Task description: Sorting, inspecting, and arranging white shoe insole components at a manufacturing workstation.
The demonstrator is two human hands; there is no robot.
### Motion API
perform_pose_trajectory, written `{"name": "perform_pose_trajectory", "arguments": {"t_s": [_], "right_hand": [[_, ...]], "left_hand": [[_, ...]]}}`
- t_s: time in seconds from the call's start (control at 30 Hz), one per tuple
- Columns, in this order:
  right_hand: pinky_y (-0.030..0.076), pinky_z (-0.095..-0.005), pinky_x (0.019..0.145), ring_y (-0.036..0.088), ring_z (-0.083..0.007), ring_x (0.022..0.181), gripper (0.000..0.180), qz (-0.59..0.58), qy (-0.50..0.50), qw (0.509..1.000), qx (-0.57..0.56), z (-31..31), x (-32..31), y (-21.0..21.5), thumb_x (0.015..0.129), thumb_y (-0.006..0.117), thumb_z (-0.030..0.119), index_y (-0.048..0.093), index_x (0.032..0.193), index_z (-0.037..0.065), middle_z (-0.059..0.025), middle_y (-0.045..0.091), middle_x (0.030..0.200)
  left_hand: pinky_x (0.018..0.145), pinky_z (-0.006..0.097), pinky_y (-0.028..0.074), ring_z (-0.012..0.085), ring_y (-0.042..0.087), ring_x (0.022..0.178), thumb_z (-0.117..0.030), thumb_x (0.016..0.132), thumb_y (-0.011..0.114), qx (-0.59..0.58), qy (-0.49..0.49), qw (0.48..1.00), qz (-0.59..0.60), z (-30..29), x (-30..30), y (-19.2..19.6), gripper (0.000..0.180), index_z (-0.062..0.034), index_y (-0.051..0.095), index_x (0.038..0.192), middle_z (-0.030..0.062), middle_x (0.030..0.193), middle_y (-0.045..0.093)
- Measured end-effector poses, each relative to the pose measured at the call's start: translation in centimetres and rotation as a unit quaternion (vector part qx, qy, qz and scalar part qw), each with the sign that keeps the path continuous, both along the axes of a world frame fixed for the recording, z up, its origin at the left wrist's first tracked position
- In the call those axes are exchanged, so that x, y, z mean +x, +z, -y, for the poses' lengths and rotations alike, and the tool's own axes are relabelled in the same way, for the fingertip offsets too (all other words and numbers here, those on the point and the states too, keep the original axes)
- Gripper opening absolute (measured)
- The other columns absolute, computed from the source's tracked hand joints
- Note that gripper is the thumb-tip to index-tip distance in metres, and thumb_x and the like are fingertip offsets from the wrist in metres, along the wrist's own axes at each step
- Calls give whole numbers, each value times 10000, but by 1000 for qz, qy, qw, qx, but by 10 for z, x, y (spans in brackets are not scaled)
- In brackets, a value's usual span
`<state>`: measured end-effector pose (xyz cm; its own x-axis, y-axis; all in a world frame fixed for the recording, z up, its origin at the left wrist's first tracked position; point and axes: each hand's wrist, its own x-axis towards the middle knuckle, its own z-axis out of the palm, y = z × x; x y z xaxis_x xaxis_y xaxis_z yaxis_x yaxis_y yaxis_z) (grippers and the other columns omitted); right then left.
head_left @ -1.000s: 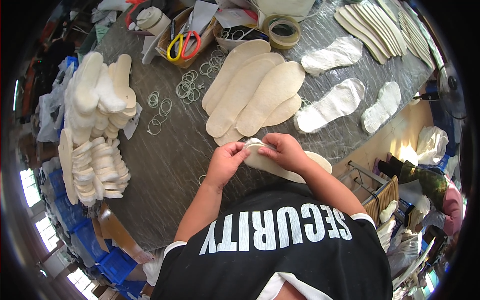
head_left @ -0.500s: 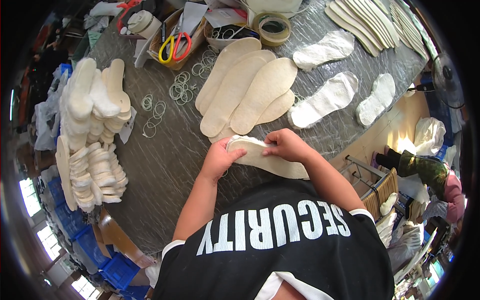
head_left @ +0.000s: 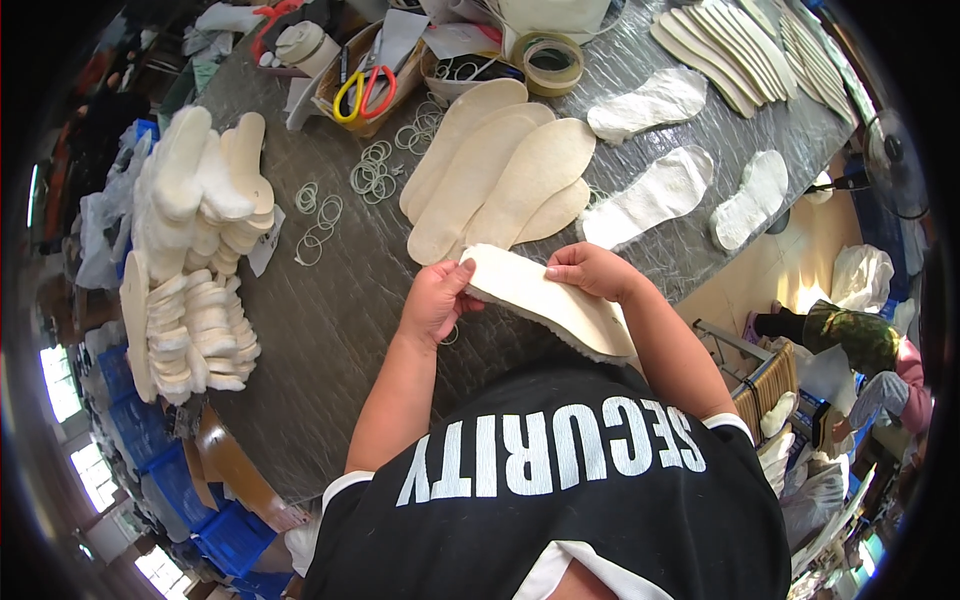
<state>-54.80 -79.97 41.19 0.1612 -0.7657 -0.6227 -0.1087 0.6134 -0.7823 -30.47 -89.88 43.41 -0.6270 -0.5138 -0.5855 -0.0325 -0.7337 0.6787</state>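
Note:
Close to my body, a cream insole [head_left: 545, 300] with a fluffy white underside is held between both hands, its smooth face up. My left hand [head_left: 437, 300] pinches its left end, thumb on top. My right hand [head_left: 590, 271] grips its far edge nearer the right end. Just beyond lie several flat cream insoles [head_left: 530, 170], overlapping in a fan. White fleecy insole pieces [head_left: 650, 195] rest to their right, with a smaller fleecy piece [head_left: 750, 200] farther right.
Stacks of fleecy insoles [head_left: 195, 330] stand at the table's left. Loose rubber bands [head_left: 375, 172] lie mid-table. Scissors [head_left: 365, 95] in a basket and tape rolls [head_left: 550, 62] sit at the back, insole stacks [head_left: 725, 55] at the far right. A person [head_left: 870, 340] is beyond the right edge.
The insole has tilted so its smooth face shows more fully and its fluffy edge now faces me. My right hand has shifted slightly right along it, and my left thumb has moved to its tip.

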Motion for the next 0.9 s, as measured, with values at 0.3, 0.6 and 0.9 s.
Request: {"name": "perform_pose_trajectory", "arguments": {"t_s": [0.3, 0.6, 0.9], "right_hand": [[474, -395, 768, 606, -313, 897, 388, -349, 149, 920, -100, -17, 23, 20, 803, 651, 382, 592, 1062, 98, -130, 633, 972], [447, -399, 861, 545, -319, 1033, 643, -257, 235, 899, -268, -36, 61, 45, 672, 691, 150, 428, 1254, 72, -153, 533, 1126], [455, -353, 796, 601, -262, 890, 559, 42, 297, 942, -151, -42, 34, 61, 744, 574, 94, 412, 1278, 58, -168, 611, 983]], "left_hand": [[437, 204, 418, 65, 520, 495, -169, 852, 647, -46, 27, 981, 186, -29, 8, -1, 167, -9, 611, 819, 31, 667, 609], [490, 233, 454, 85, 529, 554, -201, 842, 666, -2, 145, 968, 206, -56, 14, 21, 274, -35, 591, 1047, 14, 718, 581], [1040, 462, 278, 266, 506, 1131, -163, 605, 780, -684, -163, 672, 232, -98, 0, 85, 517, -115, 624, 1096, 30, 1001, 638]]}}
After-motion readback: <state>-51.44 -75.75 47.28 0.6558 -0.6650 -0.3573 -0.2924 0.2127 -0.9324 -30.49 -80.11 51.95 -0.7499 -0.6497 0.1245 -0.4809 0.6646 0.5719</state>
